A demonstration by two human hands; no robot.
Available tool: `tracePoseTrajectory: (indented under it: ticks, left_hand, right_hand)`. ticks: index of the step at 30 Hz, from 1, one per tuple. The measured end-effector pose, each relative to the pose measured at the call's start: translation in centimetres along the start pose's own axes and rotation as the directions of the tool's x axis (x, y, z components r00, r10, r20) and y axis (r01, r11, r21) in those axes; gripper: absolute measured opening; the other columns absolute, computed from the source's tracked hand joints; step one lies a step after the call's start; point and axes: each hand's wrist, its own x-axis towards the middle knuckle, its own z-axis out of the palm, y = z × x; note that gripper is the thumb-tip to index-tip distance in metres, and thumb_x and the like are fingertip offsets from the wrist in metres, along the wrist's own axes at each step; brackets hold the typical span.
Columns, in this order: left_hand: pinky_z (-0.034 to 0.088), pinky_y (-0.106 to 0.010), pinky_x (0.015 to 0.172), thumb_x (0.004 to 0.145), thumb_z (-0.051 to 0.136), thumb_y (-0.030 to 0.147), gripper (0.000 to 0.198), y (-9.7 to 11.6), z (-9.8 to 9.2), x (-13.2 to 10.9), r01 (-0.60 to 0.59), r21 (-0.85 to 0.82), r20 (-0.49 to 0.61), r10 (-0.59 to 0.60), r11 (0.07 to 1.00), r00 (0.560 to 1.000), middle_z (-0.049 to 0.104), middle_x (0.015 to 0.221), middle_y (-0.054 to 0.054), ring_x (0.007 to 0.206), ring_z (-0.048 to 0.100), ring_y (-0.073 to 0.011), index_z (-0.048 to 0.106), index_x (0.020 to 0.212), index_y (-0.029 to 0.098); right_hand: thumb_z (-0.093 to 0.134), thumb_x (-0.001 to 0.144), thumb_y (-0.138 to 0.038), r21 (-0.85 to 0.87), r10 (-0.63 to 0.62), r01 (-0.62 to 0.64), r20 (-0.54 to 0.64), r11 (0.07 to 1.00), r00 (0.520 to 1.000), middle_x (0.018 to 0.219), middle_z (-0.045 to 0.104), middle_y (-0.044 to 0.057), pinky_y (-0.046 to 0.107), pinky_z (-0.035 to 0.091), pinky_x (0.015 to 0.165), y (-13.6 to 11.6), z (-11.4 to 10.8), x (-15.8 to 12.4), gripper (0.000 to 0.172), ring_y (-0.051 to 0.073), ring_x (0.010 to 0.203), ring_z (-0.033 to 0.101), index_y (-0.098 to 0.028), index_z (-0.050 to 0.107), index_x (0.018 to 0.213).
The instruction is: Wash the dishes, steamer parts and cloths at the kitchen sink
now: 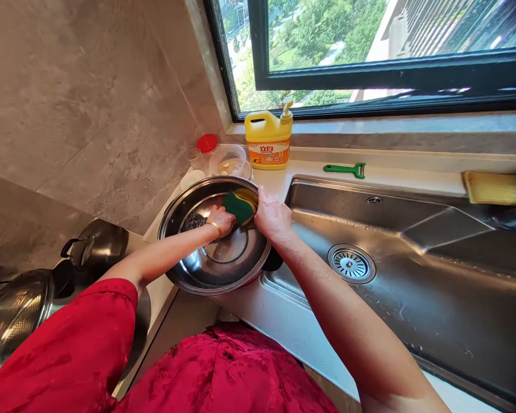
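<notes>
A wide stainless steel basin (223, 269) stands tilted on the counter edge beside the sink. My left hand (221, 221) is inside it, pressing a green-and-yellow scouring sponge (239, 207) against the steel. A dark wad of steel wool (193, 221) lies on the inner wall just left of that hand. My right hand (273, 215) grips the basin's rim close to the sponge. Both forearms are wet and bare, and red sleeves show at the bottom of the view.
A stainless sink (395, 269) with a drain strainer (351, 264) lies right of the basin. Along the back stand a yellow dish soap jug (266, 140), a green peeler (344, 169) and a glass bowl (227, 160). Dark cookware (97, 246) sits left.
</notes>
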Motion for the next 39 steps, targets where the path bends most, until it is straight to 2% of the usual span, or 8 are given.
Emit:
tracePoseTrajectory:
  ticks: [5, 9, 13, 17, 21, 25, 29, 39]
  left_hand:
    - [0.031, -0.041, 0.083, 0.089, 0.042, 0.03, 0.027, -0.1, 0.2, -0.5, -0.208, -0.013, 0.005, 0.208, 0.978, 0.978, 0.069, 0.083, -0.005, 0.091, 0.055, -0.0242, 0.068, 0.09, 0.025]
    - [0.033, -0.04, 0.08, 0.089, 0.042, 0.027, 0.026, -0.9, 0.6, -1.7, -0.089, 0.051, 0.016, 0.088, 0.995, 0.996, 0.068, 0.089, -0.009, 0.095, 0.054, -0.0258, 0.068, 0.089, 0.022]
    - [0.032, -0.04, 0.081, 0.083, 0.05, 0.022, 0.016, -1.2, 1.0, -2.9, -0.319, 0.024, 0.061, 0.317, 0.947, 0.946, 0.067, 0.087, -0.007, 0.096, 0.053, -0.0246, 0.065, 0.087, 0.023]
    - [0.033, -0.041, 0.08, 0.079, 0.051, 0.013, 0.022, -1.7, 0.9, -3.2, -0.105, 0.11, 0.038, 0.102, 0.988, 0.994, 0.065, 0.098, -0.011, 0.099, 0.052, -0.0264, 0.064, 0.096, 0.02]
    - [0.033, -0.039, 0.08, 0.084, 0.048, 0.018, 0.017, -1.2, 1.1, -3.7, -0.323, 0.05, 0.05, 0.321, 0.945, 0.946, 0.064, 0.092, -0.008, 0.096, 0.052, -0.0239, 0.063, 0.091, 0.021]
    - [0.033, -0.04, 0.078, 0.082, 0.05, 0.018, 0.018, -1.5, 1.2, -4.6, -0.175, 0.142, 0.062, 0.168, 0.974, 0.984, 0.063, 0.094, -0.011, 0.097, 0.051, -0.0266, 0.064, 0.093, 0.019]
    - [0.031, -0.04, 0.081, 0.083, 0.051, 0.023, 0.014, -2.3, 1.4, -5.6, -0.367, 0.064, 0.1, 0.36, 0.928, 0.928, 0.064, 0.09, -0.007, 0.094, 0.05, -0.0236, 0.064, 0.087, 0.022]
    - [0.027, -0.041, 0.082, 0.086, 0.049, 0.027, 0.018, -3.2, 1.8, -6.5, -0.321, 0.069, 0.084, 0.315, 0.945, 0.945, 0.065, 0.086, -0.006, 0.094, 0.047, -0.0223, 0.064, 0.077, 0.022]
  right_hand:
    - [0.035, 0.089, -0.015, -0.003, -0.009, 0.009, 0.006, 1.0, 1.0, 0.108, 0.064, 0.016, 0.031, 0.049, 0.078, -0.1, 0.1, 0.1, 0.047, 0.022, 0.096, 0.065, -0.017, 0.035, 0.136]
    - [0.035, 0.089, -0.017, -0.008, -0.004, 0.004, 0.007, 1.0, 1.0, 0.109, 0.064, 0.016, 0.03, 0.049, 0.077, -0.1, 0.1, -0.1, 0.047, 0.022, 0.097, 0.065, -0.017, 0.035, 0.136]
    - [0.034, 0.09, -0.017, 0.004, -0.02, 0.02, 0.004, 1.0, 1.0, 0.107, 0.065, 0.015, 0.03, 0.049, 0.076, -0.1, 0.1, -0.2, 0.045, 0.022, 0.094, 0.066, -0.018, 0.035, 0.135]
    - [0.033, 0.091, -0.018, -0.002, -0.012, 0.012, 0.002, 1.0, 1.0, 0.105, 0.065, 0.016, 0.03, 0.049, 0.075, -0.2, 0.2, -0.1, 0.044, 0.022, 0.093, 0.066, -0.017, 0.035, 0.135]
    - [0.032, 0.09, -0.016, -0.009, -0.013, 0.013, 0.002, 1.0, 1.0, 0.105, 0.065, 0.015, 0.03, 0.048, 0.075, -0.2, 0.3, 0.0, 0.044, 0.022, 0.093, 0.066, -0.018, 0.036, 0.134]
    - [0.033, 0.089, -0.015, -0.002, -0.002, 0.001, -0.003, 1.0, 1.0, 0.104, 0.065, 0.015, 0.031, 0.048, 0.075, -0.3, 0.4, 0.0, 0.044, 0.023, 0.092, 0.066, -0.017, 0.037, 0.132]
    - [0.033, 0.089, -0.015, 0.007, -0.01, 0.01, -0.002, 1.0, 1.0, 0.104, 0.065, 0.015, 0.03, 0.048, 0.075, -0.4, 0.4, -0.1, 0.043, 0.023, 0.093, 0.066, -0.017, 0.038, 0.131]
    - [0.037, 0.088, -0.017, 0.023, -0.01, 0.01, -0.012, 1.0, 1.0, 0.104, 0.066, 0.015, 0.032, 0.048, 0.075, -0.3, 0.4, 0.0, 0.046, 0.024, 0.094, 0.066, -0.017, 0.036, 0.134]
